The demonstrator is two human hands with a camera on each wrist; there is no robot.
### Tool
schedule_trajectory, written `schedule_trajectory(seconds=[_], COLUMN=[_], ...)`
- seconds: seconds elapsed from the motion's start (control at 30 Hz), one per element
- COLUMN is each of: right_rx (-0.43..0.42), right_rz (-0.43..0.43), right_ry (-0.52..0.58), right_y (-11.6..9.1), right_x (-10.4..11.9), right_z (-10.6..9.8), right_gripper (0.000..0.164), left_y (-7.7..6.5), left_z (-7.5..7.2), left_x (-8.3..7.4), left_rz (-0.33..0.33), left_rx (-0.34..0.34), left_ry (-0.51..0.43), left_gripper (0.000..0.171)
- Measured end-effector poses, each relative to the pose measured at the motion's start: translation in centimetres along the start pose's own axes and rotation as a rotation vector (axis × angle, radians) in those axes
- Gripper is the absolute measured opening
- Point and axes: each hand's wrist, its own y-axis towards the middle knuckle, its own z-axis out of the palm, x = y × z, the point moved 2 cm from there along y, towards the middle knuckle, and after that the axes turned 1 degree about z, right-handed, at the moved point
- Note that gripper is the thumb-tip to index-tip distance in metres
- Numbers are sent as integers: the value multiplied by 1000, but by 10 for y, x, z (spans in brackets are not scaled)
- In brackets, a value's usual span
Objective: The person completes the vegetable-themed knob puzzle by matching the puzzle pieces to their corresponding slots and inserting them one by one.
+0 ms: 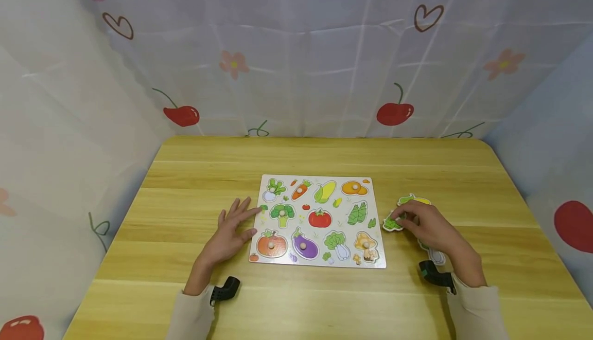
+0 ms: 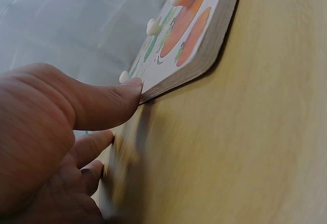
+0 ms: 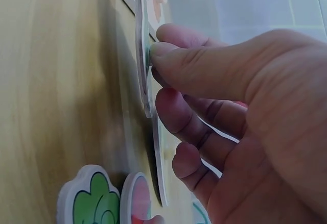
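A pale printed cloth (image 1: 296, 85) hangs behind the wooden desk (image 1: 301, 299). On the desk lies a flat puzzle board (image 1: 340, 215). Seven knobbed pieces sit in it: pumpkin (image 1: 279, 251), eggplant (image 1: 310, 250), mushroom (image 1: 364, 239), broccoli (image 1: 281, 221), orange vegetable (image 1: 350, 189), carrot (image 1: 298, 195) and turnip (image 1: 269, 195). Four more shapes show as pictures with no knob: tomato picture (image 1: 319, 219), leafy picture (image 1: 342, 250), corn picture (image 1: 326, 191) and asparagus picture (image 1: 358, 214).

Two light sleeves (image 1: 191, 313) reach in from the near side. The left hand (image 1: 228, 237) is at the board's left edge, fingers spread apart, with the thumb touching near a corner. The right hand (image 1: 432, 228) is just right of the board, thumb and forefinger clamped on a green piece (image 1: 391, 224). That piece stands edge-on in the right wrist view; whether it touches the desk I cannot tell.

Beyond the right hand lies a corn piece (image 1: 406, 199), and by the right wrist a pale-stemmed piece (image 1: 437, 256), both partly hidden. The right wrist view also shows a red piece (image 3: 139, 198) beside green leaves (image 3: 97, 201). The round knobs (image 1: 303, 246) are smallest.
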Motion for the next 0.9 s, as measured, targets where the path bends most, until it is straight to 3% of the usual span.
schedule_trajectory(seconds=[0.3, 0.67, 0.9], right_rx=[-35, -24, -6], right_rz=[-54, -59, -19], right_ry=[4, 21, 23], right_y=[3, 10, 21], right_x=[5, 16, 23], right_z=[1, 7, 9], right_gripper=[24, 22, 18], left_y=[0, 0, 0], left_z=[0, 0, 0], left_x=[1, 1, 1], left_rz=[1, 2, 9], left_rx=[0, -2, -1], left_ry=[3, 8, 0], left_gripper=[51, 51, 51])
